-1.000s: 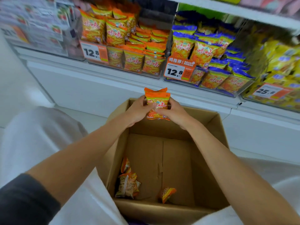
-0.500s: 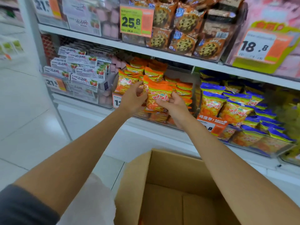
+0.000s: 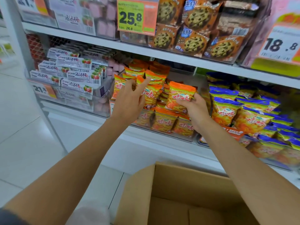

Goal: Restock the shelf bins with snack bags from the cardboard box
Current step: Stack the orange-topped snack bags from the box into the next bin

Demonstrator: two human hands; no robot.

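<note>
Orange snack bags fill a clear shelf bin (image 3: 164, 133) on the middle shelf. My right hand (image 3: 195, 109) grips one orange bag (image 3: 181, 95) from below and holds it upright in front of the bin's right half. My left hand (image 3: 129, 99) reaches into the bin's left half with its fingers spread, and the fingertips touch the orange bags stacked (image 3: 152, 95) there. I cannot see anything gripped in that hand. The open cardboard box (image 3: 178, 181) stands below my arms; only its far wall and part of its floor show.
Blue-topped snack bags (image 3: 227, 111) fill the bin to the right. White strawberry boxes (image 3: 73, 73) sit in the bin to the left. Cookie bags (image 3: 194, 43) and price tags (image 3: 138, 15) line the shelf above. White tiled floor lies to the left.
Both hands lifted orange bags from over the box up to the bin. They have since parted: the right hand keeps one bag, the left hand has spread over the stacked bags.
</note>
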